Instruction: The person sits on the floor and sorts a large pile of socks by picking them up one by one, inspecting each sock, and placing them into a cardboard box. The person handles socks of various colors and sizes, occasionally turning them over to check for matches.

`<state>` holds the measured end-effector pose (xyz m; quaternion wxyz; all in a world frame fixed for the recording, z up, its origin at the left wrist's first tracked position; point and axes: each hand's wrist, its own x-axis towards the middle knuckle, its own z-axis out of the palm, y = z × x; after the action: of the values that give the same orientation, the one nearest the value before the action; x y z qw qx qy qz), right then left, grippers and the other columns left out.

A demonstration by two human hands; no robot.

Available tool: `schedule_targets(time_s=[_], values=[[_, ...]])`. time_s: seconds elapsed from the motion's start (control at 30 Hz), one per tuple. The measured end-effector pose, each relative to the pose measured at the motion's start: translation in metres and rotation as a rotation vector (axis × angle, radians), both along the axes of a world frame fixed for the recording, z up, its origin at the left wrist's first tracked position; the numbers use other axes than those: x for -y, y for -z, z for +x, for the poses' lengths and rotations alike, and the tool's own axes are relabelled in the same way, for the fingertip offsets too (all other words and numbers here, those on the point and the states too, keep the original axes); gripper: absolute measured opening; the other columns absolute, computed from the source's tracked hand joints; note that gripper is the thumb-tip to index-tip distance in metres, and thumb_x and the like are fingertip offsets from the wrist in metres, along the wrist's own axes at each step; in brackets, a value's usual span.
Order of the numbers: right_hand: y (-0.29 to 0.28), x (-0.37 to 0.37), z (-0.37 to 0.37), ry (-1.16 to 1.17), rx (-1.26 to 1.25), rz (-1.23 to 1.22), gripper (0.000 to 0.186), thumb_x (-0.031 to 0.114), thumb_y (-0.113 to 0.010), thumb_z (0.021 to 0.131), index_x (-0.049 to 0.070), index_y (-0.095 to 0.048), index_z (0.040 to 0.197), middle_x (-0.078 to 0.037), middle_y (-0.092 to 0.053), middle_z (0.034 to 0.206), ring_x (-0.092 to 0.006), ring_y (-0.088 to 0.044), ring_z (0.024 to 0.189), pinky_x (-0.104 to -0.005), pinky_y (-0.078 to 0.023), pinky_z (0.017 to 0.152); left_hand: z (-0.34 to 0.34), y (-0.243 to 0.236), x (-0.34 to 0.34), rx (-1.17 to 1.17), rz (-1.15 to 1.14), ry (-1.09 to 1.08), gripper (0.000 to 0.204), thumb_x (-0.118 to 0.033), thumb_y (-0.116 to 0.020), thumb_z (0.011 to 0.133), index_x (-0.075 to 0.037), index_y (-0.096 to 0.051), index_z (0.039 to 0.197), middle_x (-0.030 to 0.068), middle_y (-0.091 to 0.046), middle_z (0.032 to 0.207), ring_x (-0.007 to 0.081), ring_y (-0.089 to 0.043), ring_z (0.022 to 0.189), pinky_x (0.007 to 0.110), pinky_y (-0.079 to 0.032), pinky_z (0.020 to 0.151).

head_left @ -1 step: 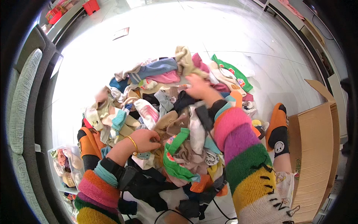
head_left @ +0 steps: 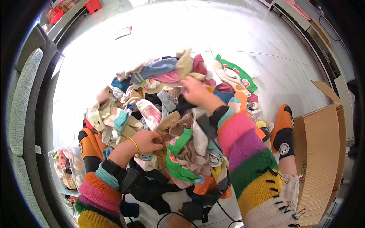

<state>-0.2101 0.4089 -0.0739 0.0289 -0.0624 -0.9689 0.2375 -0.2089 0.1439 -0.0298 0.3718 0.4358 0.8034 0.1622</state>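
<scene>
A large heap of mixed socks (head_left: 152,114) lies on the floor between my legs. My right hand (head_left: 199,93) reaches into its far middle, fingers closed at the lower end of a cream sock (head_left: 185,65) that stands up from the heap. Beside that lie a dark pink sock (head_left: 199,65) and a blue sock (head_left: 159,68). My left hand (head_left: 147,143), wearing a gold bangle, is curled on the near part, next to a brown sock (head_left: 169,123); whatever its fingers hold is hidden. Just right of it a green patterned sock (head_left: 175,157) bends round.
An open cardboard box (head_left: 319,148) stands at the right, beside my right foot (head_left: 283,129). A clear bin of rolled socks (head_left: 64,167) is at the lower left, next to a grey sofa (head_left: 26,98). Black cables (head_left: 224,212) run along the near floor.
My right hand has shifted slightly left and nearer, and the cream sock has moved left with it. A blue sock right of the hand shows more. My left hand stays in place.
</scene>
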Motion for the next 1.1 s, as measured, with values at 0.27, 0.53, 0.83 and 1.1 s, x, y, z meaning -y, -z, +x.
schedule_targets(time_s=[0.27,0.53,0.83,1.1], values=[[-0.057,0.031,0.099,-0.332,-0.067,0.112,0.036,0.014,-0.059,0.069,0.002,-0.051,0.102,-0.012,-0.047,0.111,-0.0260,-0.045,0.106,-0.0371,-0.039,0.085,0.028,0.009,0.015,-0.163,0.105,0.037,0.049,-0.030,-0.062,0.065,-0.006,-0.054,0.107,0.0132,-0.055,0.103,0.0299,-0.047,0.103,0.038,-0.038,0.086],[-0.096,-0.048,0.185,0.225,0.047,-0.568,0.021,0.005,-0.055,0.068,0.002,-0.051,0.088,-0.004,-0.052,0.076,-0.0134,-0.052,0.072,-0.0264,-0.043,0.065,0.070,-0.002,0.035,-0.218,-0.209,0.169,0.048,-0.038,-0.057,0.068,-0.015,-0.053,0.110,0.0022,-0.052,0.110,0.0245,-0.033,0.119,0.057,-0.019,0.096],[-0.124,-0.025,0.195,-0.203,0.131,-0.469,0.023,0.005,-0.050,0.072,0.005,-0.058,0.094,-0.010,-0.060,0.088,-0.0228,-0.056,0.086,-0.0318,-0.044,0.075,0.068,-0.011,0.033,-0.263,-0.122,-0.071,0.060,-0.037,-0.062,0.064,-0.022,-0.045,0.120,0.0077,-0.037,0.127,0.0284,-0.034,0.117,0.051,-0.027,0.093],[-0.087,-0.039,0.111,-0.064,-0.272,-0.180,0.049,0.017,-0.058,0.075,0.007,-0.044,0.121,-0.014,-0.043,0.123,-0.0266,-0.042,0.111,-0.0344,-0.035,0.091,0.071,0.020,0.033,-0.514,-0.075,-0.018,0.060,-0.005,-0.056,0.066,-0.021,-0.041,0.122,0.0084,-0.034,0.128,0.0345,-0.035,0.113,0.040,-0.041,0.087]])
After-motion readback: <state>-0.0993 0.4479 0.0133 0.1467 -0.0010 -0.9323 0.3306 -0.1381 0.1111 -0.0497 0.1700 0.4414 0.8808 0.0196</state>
